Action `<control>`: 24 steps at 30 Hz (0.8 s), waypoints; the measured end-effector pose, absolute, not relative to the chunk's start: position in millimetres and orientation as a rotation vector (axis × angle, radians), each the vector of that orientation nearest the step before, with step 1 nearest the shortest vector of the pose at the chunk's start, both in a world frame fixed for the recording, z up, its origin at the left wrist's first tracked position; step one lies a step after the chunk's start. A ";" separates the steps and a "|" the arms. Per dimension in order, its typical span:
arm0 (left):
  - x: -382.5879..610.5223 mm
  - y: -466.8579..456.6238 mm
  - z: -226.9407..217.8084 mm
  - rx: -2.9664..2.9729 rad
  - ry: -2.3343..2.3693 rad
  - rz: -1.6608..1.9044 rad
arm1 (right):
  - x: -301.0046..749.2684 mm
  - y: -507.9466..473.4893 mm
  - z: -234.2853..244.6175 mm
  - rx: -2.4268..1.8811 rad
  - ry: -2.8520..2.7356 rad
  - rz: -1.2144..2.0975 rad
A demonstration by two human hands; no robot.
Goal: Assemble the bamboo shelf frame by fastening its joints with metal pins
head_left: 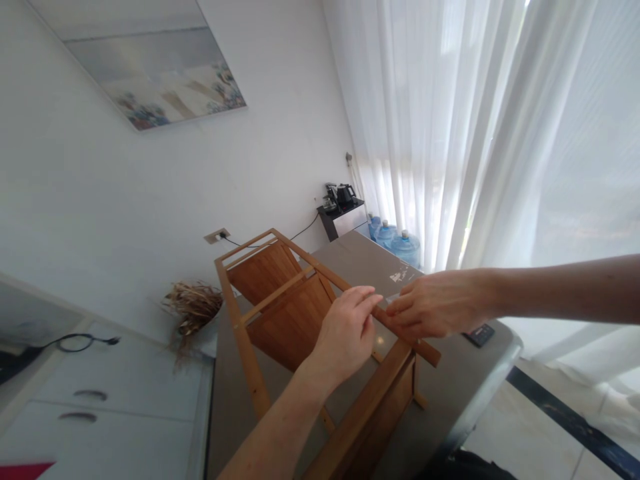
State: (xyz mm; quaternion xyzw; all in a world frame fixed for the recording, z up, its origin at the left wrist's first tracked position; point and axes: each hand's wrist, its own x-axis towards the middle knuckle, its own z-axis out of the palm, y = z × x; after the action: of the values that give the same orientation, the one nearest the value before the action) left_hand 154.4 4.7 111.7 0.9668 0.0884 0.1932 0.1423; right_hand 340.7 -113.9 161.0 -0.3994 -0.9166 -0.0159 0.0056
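A brown wooden shelf frame (240,340) with slab-like panels lies on the grey table (345,250). My left hand (350,330) is closed over the frame, its fingertips pinched together just by the long right-hand rail. Whatever those fingertips hold, if anything, is too small or hidden to make out. From the right, my right hand (435,307) comes in with its fingers bent down around the same rail (427,352), close to its near end. The two hands are a short distance apart. Under my left forearm, part of the frame is hidden.
A dark flat device (480,335) lies by the table's right edge. Dried plants (195,307) stand at the left, near white drawers (115,387). Beyond the table are water bottles (405,247) and a black kettle (345,193) on a cabinet. White curtains (425,133) hang at the right.
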 end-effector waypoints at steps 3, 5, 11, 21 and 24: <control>152.8 6.4 106.4 2.848 0.202 0.415 | 345.5 -112.4 157.1 -1.106 -2.967 -0.146; 151.6 6.1 105.6 2.865 0.213 0.353 | 347.5 -113.7 154.9 -1.134 -2.939 -0.184; 151.8 3.9 110.9 2.867 0.222 0.328 | 349.3 -121.0 150.0 -1.207 -2.834 -0.105; 155.3 2.9 115.9 2.887 0.248 0.301 | 353.8 -131.4 132.3 -1.305 -2.634 0.030; 155.7 2.5 116.1 2.895 0.254 0.294 | 350.9 -138.4 125.5 -1.372 -2.535 0.026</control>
State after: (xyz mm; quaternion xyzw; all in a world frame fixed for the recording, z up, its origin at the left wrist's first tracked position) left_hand 155.7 2.5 116.1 0.9851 0.0865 0.0999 0.1099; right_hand 350.9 -138.4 125.5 -0.4720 -0.8720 0.0090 0.1294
